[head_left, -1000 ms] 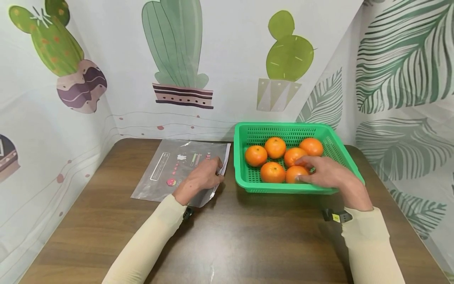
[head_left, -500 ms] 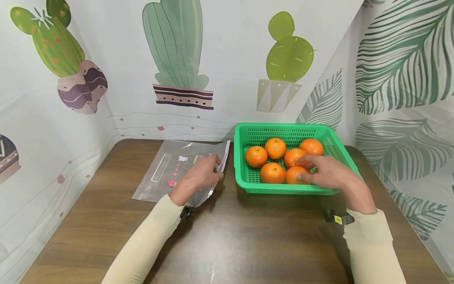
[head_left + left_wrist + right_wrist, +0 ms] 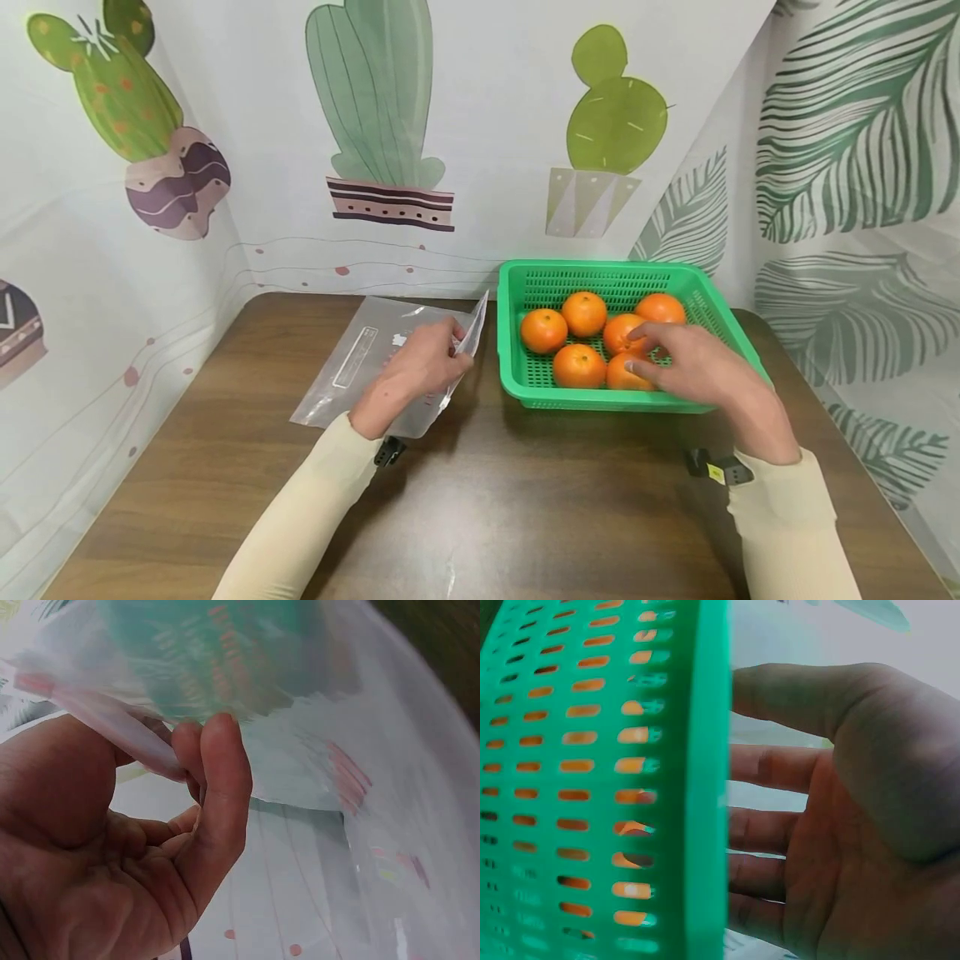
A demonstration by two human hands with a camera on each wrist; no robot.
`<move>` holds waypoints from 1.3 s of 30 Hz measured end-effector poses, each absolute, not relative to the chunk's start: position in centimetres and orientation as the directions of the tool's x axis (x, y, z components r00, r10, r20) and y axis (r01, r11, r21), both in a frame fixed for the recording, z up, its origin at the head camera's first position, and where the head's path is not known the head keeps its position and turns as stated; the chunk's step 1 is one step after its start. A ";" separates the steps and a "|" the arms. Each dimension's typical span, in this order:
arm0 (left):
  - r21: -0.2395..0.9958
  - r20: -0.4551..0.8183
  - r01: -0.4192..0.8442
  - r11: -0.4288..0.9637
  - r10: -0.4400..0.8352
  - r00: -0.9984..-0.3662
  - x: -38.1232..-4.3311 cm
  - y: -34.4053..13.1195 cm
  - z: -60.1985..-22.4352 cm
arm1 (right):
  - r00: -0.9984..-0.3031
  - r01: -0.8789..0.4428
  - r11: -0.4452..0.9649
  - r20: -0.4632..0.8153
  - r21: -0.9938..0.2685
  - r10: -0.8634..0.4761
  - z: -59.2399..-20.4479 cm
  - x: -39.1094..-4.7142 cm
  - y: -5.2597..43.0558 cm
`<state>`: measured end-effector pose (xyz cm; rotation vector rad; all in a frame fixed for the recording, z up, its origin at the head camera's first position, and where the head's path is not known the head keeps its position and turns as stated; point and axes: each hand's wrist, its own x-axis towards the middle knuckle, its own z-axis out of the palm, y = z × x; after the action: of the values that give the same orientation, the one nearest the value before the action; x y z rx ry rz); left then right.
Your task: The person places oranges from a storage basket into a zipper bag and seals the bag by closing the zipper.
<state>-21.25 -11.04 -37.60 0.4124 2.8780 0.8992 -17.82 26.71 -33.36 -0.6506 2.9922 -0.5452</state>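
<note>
Right hand (image 3: 693,358) over the near right part of the green basket (image 3: 507,333), thumb and fingers parted, with no firm hold on anything visible. Just off the fingertips, to the left and below: the front-right orange (image 3: 621,378), in the basket and partly hidden by the thumb; contact impossible to tell. Round, hence without a long axis to match. Much nearer to this hand than to the left hand (image 3: 420,358), there pinching the raised right edge of the plastic bag (image 3: 352,350). That edge aligned roughly front to back, just beside the basket's left wall.
</note>
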 end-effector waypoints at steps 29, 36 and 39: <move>0.712 0.106 0.287 0.640 0.306 -0.946 -17.3 -9.0 -35.0 | -0.879 -0.474 0.809 0.138 -0.346 -0.456 -31.6 -15.2 23.0; 0.731 0.124 0.324 0.600 0.351 -0.928 -16.4 -8.6 -34.6 | -0.891 -0.455 0.826 0.177 -0.332 -0.419 -31.7 -14.5 21.4; 0.728 0.138 0.347 0.591 0.369 -0.919 -16.0 -8.4 -34.5 | -0.901 -0.434 0.826 0.186 -0.360 -0.393 -31.8 -14.3 20.7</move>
<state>-16.00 -8.44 -34.49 0.6246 2.7778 1.2621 -14.30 20.69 -31.80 -0.7044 3.1003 -0.6510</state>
